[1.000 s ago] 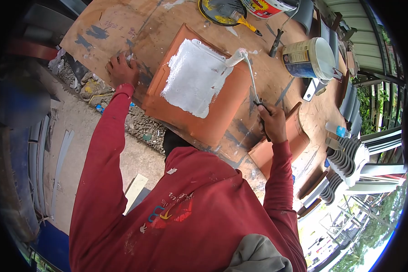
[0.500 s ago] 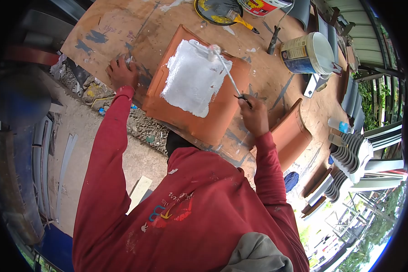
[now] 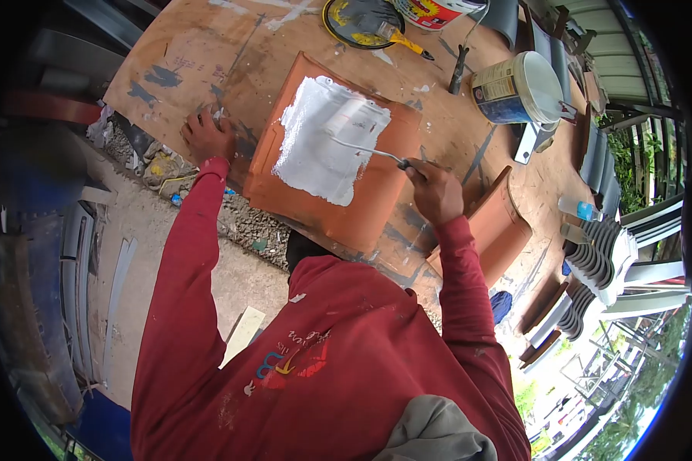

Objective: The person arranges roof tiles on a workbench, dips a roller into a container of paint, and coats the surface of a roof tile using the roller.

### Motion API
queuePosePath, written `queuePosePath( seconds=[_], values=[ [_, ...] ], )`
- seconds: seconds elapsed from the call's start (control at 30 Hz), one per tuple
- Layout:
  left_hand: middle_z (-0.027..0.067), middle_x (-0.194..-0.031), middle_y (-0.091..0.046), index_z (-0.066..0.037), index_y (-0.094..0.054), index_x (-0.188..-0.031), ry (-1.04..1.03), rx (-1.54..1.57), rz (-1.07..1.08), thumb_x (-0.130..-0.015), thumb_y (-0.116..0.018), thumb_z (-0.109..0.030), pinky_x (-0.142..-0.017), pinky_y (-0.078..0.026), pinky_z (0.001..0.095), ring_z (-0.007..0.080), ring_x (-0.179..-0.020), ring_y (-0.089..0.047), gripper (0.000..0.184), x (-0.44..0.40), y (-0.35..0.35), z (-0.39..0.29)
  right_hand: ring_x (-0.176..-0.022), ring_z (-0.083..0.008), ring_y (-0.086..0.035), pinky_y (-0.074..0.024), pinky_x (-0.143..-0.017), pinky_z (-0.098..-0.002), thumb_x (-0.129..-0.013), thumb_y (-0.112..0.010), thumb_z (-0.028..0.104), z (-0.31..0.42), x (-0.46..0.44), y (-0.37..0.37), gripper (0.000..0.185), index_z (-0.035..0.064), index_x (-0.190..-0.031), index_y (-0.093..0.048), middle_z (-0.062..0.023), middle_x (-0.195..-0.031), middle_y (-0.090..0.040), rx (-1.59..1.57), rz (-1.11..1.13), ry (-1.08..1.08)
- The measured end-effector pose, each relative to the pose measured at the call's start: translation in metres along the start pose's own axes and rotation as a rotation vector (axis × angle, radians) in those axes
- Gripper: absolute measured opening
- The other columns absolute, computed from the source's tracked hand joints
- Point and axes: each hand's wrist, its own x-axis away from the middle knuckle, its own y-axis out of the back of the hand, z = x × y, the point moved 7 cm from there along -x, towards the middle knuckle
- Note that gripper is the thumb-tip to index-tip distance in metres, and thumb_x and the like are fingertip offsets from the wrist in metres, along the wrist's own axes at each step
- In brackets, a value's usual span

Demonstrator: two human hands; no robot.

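Note:
My right hand is closed around the dark handle of a small paint roller. The roller's white sleeve lies on the upper middle of a wet white paint patch with ragged edges. Beneath the paint is an orange curved roof tile, its right side and lower end bare. To the left of the tile, my left hand rests open on the wooden table near its edge, fingers spread, holding nothing.
A paint-smeared lid holds a yellow-handled brush. An open white bucket stands at the right, with a dark-handled tool beside it. Another orange tile lies near my right forearm. Stacked grey tiles are farther right.
The roller sleeve has moved from the patch's upper right edge down and left into its upper middle. Its metal rod now lies flatter, pointing left. My left hand stays in place.

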Motion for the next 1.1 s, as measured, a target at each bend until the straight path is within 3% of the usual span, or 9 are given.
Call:
queuePosePath(
  seconds=[0.07,0.13,0.17,0.23,0.33,0.6,0.7,0.83,1.1],
  values=[
    [0.0164,-0.130,-0.055,-0.010,-0.064,-0.127,-0.001,0.010,0.001,-0.090,-0.063,-0.034,-0.101,-0.045,0.0542,0.0421,-0.117,-0.052,0.043,0.001,0.002,-0.002,-0.080,-0.0401,-0.069,-0.0552,-0.073,-0.0479,-0.096,-0.069,0.024,0.015,-0.022,-0.023,0.017,0.0093,-0.100,-0.075,-0.0147,-0.089,-0.073,-0.031,0.001,0.027],
    [0.0166,-0.130,-0.055,-0.010,-0.065,-0.126,0.007,0.010,-0.004,-0.090,-0.064,-0.034,-0.101,-0.045,0.0544,0.0422,-0.117,-0.052,0.043,-0.002,0.003,0.000,-0.062,-0.0320,-0.065,-0.0544,-0.061,-0.0420,-0.101,-0.065,0.023,0.023,-0.043,-0.047,0.020,0.0041,-0.100,-0.072,-0.0120,-0.080,-0.072,-0.322,0.050,-0.016],
    [0.0165,-0.129,-0.055,-0.010,-0.064,-0.126,0.000,0.020,-0.012,-0.090,-0.064,-0.034,-0.101,-0.045,0.0544,0.0421,-0.117,-0.052,0.044,-0.002,0.003,0.000,-0.062,-0.0320,-0.065,-0.0544,-0.061,-0.0420,-0.101,-0.065,0.023,0.031,-0.047,-0.049,0.020,0.0041,-0.100,-0.072,-0.0120,-0.080,-0.072,-0.326,0.053,-0.005],
    [0.0164,-0.129,-0.055,-0.011,-0.064,-0.127,0.003,0.018,-0.018,-0.090,-0.064,-0.034,-0.101,-0.046,0.0544,0.0420,-0.117,-0.052,0.044,-0.001,0.006,0.000,-0.050,-0.0175,-0.056,-0.0491,-0.048,-0.0324,-0.107,-0.059,0.022,0.049,-0.043,-0.054,0.027,-0.0004,-0.095,-0.068,-0.0066,-0.070,-0.065,-0.827,0.233,-0.270],
    [0.0166,-0.129,-0.054,-0.012,-0.064,-0.127,0.013,0.050,-0.007,-0.089,-0.064,-0.034,-0.101,-0.045,0.0543,0.0418,-0.117,-0.051,0.044,0.000,0.008,-0.002,-0.049,-0.0080,-0.053,-0.0450,-0.043,-0.0259,-0.110,-0.054,0.023,0.058,-0.033,-0.052,0.031,-0.0011,-0.093,-0.066,-0.0032,-0.069,-0.061,-1.008,0.231,-0.284],
    [0.0160,-0.124,-0.054,-0.011,-0.064,-0.124,-0.017,0.024,-0.039,-0.090,-0.065,-0.035,-0.100,-0.046,0.0545,0.0408,-0.116,-0.052,0.042,0.000,0.007,-0.003,-0.047,-0.0111,-0.053,-0.0471,-0.043,-0.0293,-0.109,-0.053,0.024,0.061,-0.038,-0.079,0.032,0.0003,-0.091,-0.064,-0.0040,-0.069,-0.061,-1.094,0.238,-0.414],
    [0.0164,-0.125,-0.055,-0.010,-0.064,-0.122,-0.002,0.012,-0.023,-0.091,-0.065,-0.035,-0.100,-0.046,0.0547,0.0412,-0.116,-0.052,0.040,0.000,0.003,-0.001,-0.048,-0.0106,-0.054,-0.0465,-0.043,-0.0290,-0.109,-0.053,0.022,0.041,-0.031,-0.071,0.030,-0.0010,-0.093,-0.064,-0.0035,-0.068,-0.060,-0.870,0.175,-0.415],
    [0.0166,-0.126,-0.055,-0.010,-0.064,-0.121,-0.006,0.034,-0.025,-0.091,-0.065,-0.035,-0.100,-0.046,0.0548,0.0416,-0.116,-0.052,0.039,0.000,0.007,-0.002,-0.047,-0.0100,-0.054,-0.0453,-0.042,-0.0287,-0.109,-0.054,0.022,-0.001,-0.003,-0.049,0.031,-0.0010,-0.091,-0.065,-0.0031,-0.066,-0.059,-0.920,0.118,-0.488],
    [0.0170,-0.128,-0.055,-0.010,-0.064,-0.123,-0.001,-0.020,-0.004,-0.091,-0.065,-0.035,-0.101,-0.046,0.0548,0.0422,-0.117,-0.052,0.040,0.001,0.000,-0.001,-0.044,-0.0102,-0.052,-0.0420,-0.039,-0.0287,-0.108,-0.057,0.023,-0.032,0.022,-0.007,0.034,0.0013,-0.083,-0.061,-0.0022,-0.062,-0.056,-0.641,0.055,-0.544]
  ],
)
